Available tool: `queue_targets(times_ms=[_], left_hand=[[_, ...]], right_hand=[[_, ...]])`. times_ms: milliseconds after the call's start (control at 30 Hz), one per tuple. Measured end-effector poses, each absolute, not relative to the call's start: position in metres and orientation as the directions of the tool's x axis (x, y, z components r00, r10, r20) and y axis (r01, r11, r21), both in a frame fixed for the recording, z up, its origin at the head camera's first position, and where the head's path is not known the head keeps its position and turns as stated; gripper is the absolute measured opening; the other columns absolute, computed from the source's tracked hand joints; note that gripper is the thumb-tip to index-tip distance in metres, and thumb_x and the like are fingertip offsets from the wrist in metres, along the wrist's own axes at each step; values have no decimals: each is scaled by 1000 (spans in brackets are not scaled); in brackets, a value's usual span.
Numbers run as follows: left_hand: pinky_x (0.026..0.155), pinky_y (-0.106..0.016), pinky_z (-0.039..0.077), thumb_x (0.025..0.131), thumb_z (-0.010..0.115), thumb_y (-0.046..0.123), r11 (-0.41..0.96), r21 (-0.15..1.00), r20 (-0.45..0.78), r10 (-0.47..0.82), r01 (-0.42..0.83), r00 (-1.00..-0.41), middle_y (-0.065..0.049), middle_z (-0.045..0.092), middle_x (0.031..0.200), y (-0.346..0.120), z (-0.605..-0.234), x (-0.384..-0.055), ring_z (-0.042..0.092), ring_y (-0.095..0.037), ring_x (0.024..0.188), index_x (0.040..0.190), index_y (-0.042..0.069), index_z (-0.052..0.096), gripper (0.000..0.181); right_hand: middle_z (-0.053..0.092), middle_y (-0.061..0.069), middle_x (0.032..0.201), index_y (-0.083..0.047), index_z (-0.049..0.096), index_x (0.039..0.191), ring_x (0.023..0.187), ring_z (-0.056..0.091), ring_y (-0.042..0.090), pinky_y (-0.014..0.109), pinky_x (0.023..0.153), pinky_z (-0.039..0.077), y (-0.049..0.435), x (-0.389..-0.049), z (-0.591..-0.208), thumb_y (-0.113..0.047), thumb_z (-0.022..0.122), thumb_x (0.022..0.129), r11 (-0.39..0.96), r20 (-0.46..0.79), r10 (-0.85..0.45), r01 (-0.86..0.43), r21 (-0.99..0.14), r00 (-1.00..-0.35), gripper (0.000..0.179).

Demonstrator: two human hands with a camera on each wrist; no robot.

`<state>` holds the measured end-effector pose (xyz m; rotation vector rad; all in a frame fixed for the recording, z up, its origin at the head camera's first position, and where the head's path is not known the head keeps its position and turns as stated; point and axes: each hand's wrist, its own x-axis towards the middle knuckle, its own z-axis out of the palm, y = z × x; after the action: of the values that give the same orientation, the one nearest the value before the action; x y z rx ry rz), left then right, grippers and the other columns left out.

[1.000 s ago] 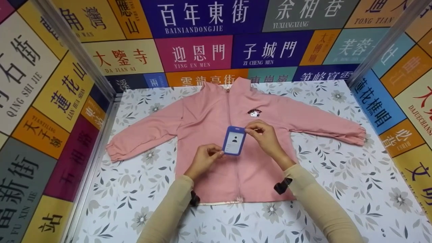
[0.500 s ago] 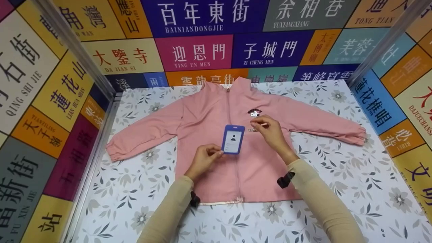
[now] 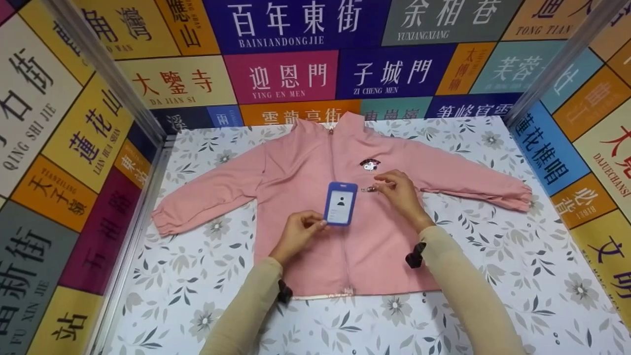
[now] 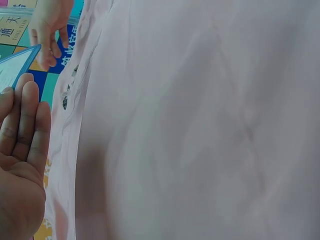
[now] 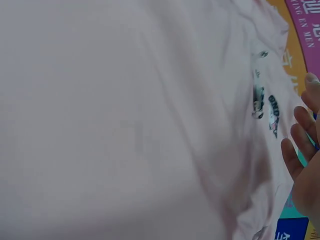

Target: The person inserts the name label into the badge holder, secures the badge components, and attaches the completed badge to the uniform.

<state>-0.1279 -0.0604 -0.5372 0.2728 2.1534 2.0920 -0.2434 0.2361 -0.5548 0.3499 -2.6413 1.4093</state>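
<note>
A blue ID badge holder with a white card inside is raised above the pink jacket, its lower left corner pinched between thumb and fingers of my left hand. The left wrist view shows part of the badge holder and my left hand. Over the jacket's chest, my right hand is apart from the badge holder with its fingers loosely bent. In the right wrist view no object shows in my right hand. A small dark and silvery piece appears beside its fingertips; its kind is unclear.
The zipped jacket lies spread on a floral-patterned table cover, both sleeves outstretched. A printed emblem is on its chest. Walls with coloured sign panels stand behind and at both sides.
My right hand has left the badge holder's upper right corner and moved a little to the right, revealing the small silvery piece. My left hand keeps the badge holder nearly still.
</note>
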Motion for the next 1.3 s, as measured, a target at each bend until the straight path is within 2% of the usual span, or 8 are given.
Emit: queue_targets(times_ms=[133, 267, 400, 567, 767, 1100, 1300], left_hand=[[82, -50, 58, 88, 66, -5, 2, 999, 41, 218, 42, -975, -41, 66, 94, -59, -538, -127, 65, -58, 90, 100, -15, 67, 15], [82, -51, 58, 89, 65, -5, -4, 999, 47, 230, 48, -972, -44, 65, 94, -59, -546, -130, 65, -58, 90, 99, -16, 66, 15], [83, -54, 57, 89, 65, -6, -8, 999, 39, 233, 38, -972, -44, 64, 95, -59, -560, -136, 64, -59, 90, 100, -17, 66, 16], [81, -50, 58, 89, 67, -3, 0, 999, 45, 222, 46, -974, -41, 66, 95, -59, -567, -138, 66, -56, 89, 101, -15, 67, 17], [78, -44, 60, 89, 68, -1, 12, 999, 47, 216, 51, -975, -38, 69, 92, -59, -567, -137, 69, -51, 86, 100, -12, 68, 16], [80, -50, 59, 89, 67, -2, 13, 999, 39, 219, 42, -975, -36, 69, 91, -59, -565, -138, 68, -53, 86, 100, -12, 69, 15], [83, -56, 56, 89, 66, -4, 9, 999, 28, 226, 31, -974, -40, 67, 94, -59, -564, -139, 65, -57, 88, 102, -14, 67, 17]], right_hand=[[65, 12, 111, -7, 74, 112, 109, 55, 27, 39, 97, 47, 237, -247, -561, -15, 74, 89, 582, 206, -166, -265, -769, -964, 25], [64, 12, 112, -6, 74, 113, 108, 49, 28, 39, 95, 39, 238, -248, -566, -17, 76, 87, 651, 206, -201, -288, -703, -958, 28], [61, 13, 115, -6, 74, 113, 110, 47, 30, 45, 97, 40, 239, -249, -569, -17, 76, 87, 704, 181, -238, -298, -645, -954, 29], [61, 12, 116, -10, 76, 110, 110, 48, 31, 49, 97, 40, 237, -249, -568, -20, 76, 87, 764, 161, -262, -306, -569, -952, 25], [63, 11, 112, -12, 78, 100, 106, 50, 32, 49, 94, 40, 234, -250, -567, -18, 76, 86, 783, 205, -300, -363, -505, -932, 16], [63, 6, 110, -10, 76, 98, 108, 51, 27, 45, 98, 40, 233, -252, -564, -21, 76, 87, 782, 178, -300, -348, -517, -937, 15], [63, 6, 110, -8, 73, 95, 107, 51, 27, 43, 98, 42, 229, -254, -557, -21, 77, 85, 770, 163, -305, -343, -538, -938, 17]])
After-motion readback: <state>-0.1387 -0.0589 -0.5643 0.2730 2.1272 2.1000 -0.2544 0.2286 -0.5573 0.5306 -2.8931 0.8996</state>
